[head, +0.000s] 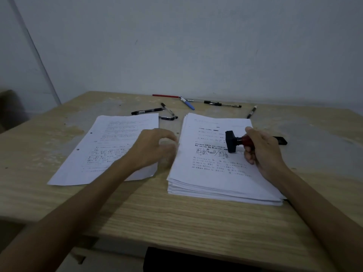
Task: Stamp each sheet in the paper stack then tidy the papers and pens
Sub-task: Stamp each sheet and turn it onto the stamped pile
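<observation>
Both forearms reach in from the near edge of the desk. The right hand hangs over the right side of the paper stack, fingers curled round the red handle of the stamp, whose black block is tipped on its side just above the top sheet. The left hand sits between the stack and the loose sheets lying left of it; its fingers are blurred, loosely curled near the stack's left edge, and whether they pinch a sheet cannot be told. The pens lie scattered along the far edge, behind both piles. A flat black object lies just right of the stack.
</observation>
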